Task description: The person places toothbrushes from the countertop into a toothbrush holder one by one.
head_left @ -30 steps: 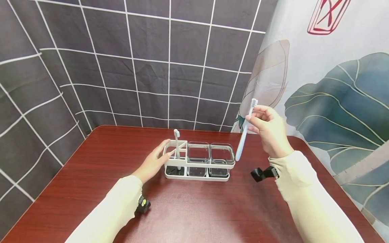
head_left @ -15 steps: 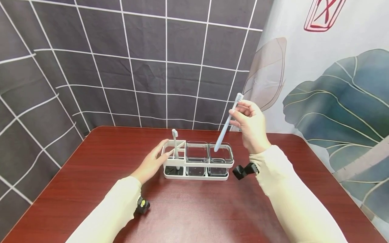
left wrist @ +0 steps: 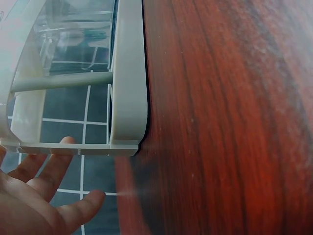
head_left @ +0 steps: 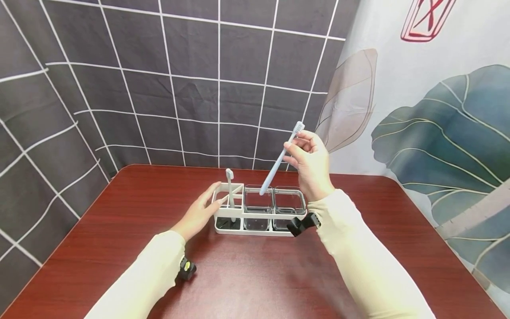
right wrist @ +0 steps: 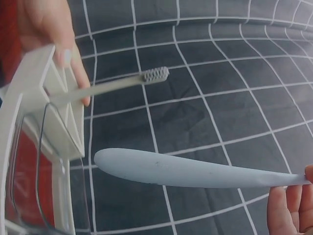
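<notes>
My right hand [head_left: 314,170] pinches a light blue toothbrush [head_left: 272,173] near its head, between thumb and fingers. The brush tilts, bristles up to the right, and its rounded handle end overlaps the middle cup in the head view. In the right wrist view the blue handle [right wrist: 166,169] points toward the holder. My left hand [head_left: 199,212] grips the left end of the white toothbrush holder [head_left: 275,217], thumb at the rim and fingers on the end and back. A pale toothbrush [head_left: 230,188] stands in the holder's left, divided section, bristles up. Close by the holder's end are the left fingers [left wrist: 54,174].
Two clear square cups [head_left: 258,199] sit side by side in the holder's middle and right. The holder stands on a glossy red-brown wooden table [head_left: 255,274]. A dark grey curtain [head_left: 191,88] with white grid lines hangs behind, and a leaf-patterned curtain [head_left: 446,141] on the right.
My right hand has moved left with the blue toothbrush, from right of the holder to over the cups, and the brush tilts more. The left hand has stayed at the holder's left end.
</notes>
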Demonstrator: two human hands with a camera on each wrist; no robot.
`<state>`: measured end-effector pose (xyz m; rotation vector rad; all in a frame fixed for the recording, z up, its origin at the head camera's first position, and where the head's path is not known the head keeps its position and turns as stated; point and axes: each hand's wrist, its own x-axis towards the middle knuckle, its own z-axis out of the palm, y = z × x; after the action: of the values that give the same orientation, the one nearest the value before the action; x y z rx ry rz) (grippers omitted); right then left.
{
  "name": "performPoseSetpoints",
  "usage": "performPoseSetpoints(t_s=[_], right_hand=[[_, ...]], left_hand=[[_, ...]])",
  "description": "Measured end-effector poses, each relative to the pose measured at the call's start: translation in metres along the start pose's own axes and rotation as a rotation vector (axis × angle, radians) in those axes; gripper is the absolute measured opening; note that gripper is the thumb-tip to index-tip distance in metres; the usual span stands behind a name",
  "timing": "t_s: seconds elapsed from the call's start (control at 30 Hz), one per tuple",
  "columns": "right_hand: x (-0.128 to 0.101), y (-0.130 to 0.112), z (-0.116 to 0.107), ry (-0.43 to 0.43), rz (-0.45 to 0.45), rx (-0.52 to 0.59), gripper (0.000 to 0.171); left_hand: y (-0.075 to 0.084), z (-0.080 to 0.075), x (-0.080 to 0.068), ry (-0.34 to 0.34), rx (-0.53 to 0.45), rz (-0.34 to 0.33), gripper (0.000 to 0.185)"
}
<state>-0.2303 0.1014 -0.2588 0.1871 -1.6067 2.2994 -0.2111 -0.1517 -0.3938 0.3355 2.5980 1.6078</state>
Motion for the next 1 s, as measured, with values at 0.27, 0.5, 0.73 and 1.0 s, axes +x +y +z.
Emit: performPoseSetpoints(t_s=[0.27,0.5,0.73,1.0], right_hand=[[-0.004,0.008,0.014,-0.035,0.021,0.051,0.03],[-0.009,0.018,0.026,-0.048,0.037,0.056,0.029],[-0.011,0.031,0.034,-0.061,0.054,0.027,0.03],[-0.012,0.044,0.043,-0.09,0.069,-0.01,0.028]], left_hand=[[0.0,0.0,0.0,-0.003,-0.005,0.006,0.06],[-0.001,-0.001,0.0,-0.005,0.0,0.011,0.059],[-0.002,0.0,0.001,-0.003,0.016,0.009,0.059],[-0.001,0.0,0.001,0.0,0.011,0.005,0.059]])
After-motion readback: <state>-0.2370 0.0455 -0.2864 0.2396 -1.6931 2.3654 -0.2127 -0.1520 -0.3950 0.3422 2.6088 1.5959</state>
